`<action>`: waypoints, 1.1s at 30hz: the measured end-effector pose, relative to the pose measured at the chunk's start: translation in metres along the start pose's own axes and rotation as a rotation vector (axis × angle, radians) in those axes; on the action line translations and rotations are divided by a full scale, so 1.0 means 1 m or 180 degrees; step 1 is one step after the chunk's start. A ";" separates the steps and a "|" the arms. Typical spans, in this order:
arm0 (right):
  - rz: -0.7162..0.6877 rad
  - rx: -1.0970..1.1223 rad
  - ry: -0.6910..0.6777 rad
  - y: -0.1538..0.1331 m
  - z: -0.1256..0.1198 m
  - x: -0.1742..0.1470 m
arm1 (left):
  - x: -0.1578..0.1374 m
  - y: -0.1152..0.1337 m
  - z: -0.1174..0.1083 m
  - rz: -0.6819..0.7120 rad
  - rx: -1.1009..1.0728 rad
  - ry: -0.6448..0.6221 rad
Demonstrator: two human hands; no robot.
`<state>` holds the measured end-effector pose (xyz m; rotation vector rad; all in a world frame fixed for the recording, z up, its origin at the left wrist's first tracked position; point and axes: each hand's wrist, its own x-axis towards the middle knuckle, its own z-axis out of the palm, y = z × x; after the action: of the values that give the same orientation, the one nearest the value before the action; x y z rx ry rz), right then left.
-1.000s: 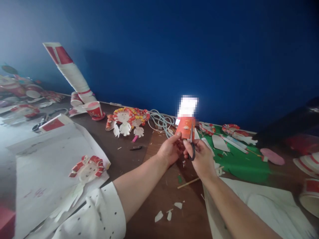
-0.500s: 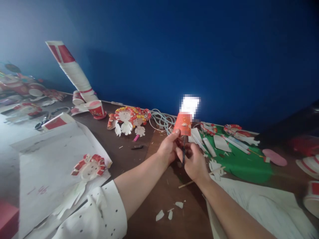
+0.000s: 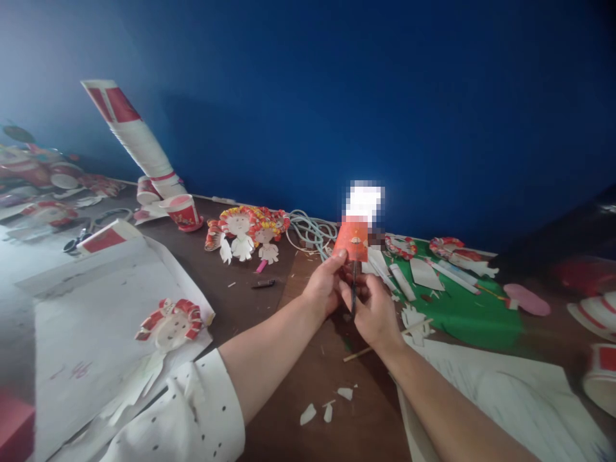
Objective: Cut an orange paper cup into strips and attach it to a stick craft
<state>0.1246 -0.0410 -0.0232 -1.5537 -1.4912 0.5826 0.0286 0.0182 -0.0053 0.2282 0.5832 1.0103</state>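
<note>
Above the middle of the table, my left hand [image 3: 323, 282] grips an orange-red printed paper cup [image 3: 352, 239], thumb lying on its lower left side. A bright, pixelated patch covers the area just above the cup. My right hand [image 3: 374, 313] is closed around dark, slim scissors [image 3: 355, 296], whose blades point up at the cup's lower edge. Whether the blades are apart is too small to tell. Both hands are close together, and some fingers of each are hidden behind the work.
White paper scraps [image 3: 308, 414] lie below my hands. Decorated paper dolls [image 3: 240, 224] and coiled cables [image 3: 312, 231] are by the blue wall. A leaning cup stack [image 3: 139, 144] stands at left. Markers and cut pieces lie on a green sheet [image 3: 481, 321] at right; a large paper [image 3: 86, 321] is at left.
Both hands keep their hold, and the cup tilts very slightly. The whole view has shifted a little, so the table things appear slightly further left.
</note>
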 end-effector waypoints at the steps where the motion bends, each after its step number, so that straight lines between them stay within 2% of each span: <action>1: -0.0002 -0.0005 0.0002 0.000 0.000 0.000 | 0.000 0.000 0.000 0.0012 0.0010 0.0021; 8: -0.0028 -0.0083 0.0010 -0.004 -0.002 -0.002 | 0.008 -0.004 -0.009 0.0093 0.0053 -0.0072; 16: -0.0119 -0.0147 0.0026 -0.004 -0.001 -0.003 | 0.006 -0.003 -0.005 0.0163 0.0004 -0.0088; 21: -0.0028 0.0077 0.0003 -0.009 -0.002 -0.001 | 0.003 -0.003 -0.006 -0.0049 0.0153 -0.0137; 26: 0.0051 0.0423 0.0224 -0.015 -0.005 0.003 | 0.000 -0.009 -0.002 -0.0152 -0.0114 -0.0300; 33: -0.0048 0.0339 0.0209 -0.010 -0.005 0.005 | -0.002 -0.011 -0.001 -0.0109 -0.0034 -0.0236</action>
<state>0.1243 -0.0392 -0.0112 -1.4649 -1.3991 0.5874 0.0356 0.0105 -0.0101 0.2444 0.5127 0.9677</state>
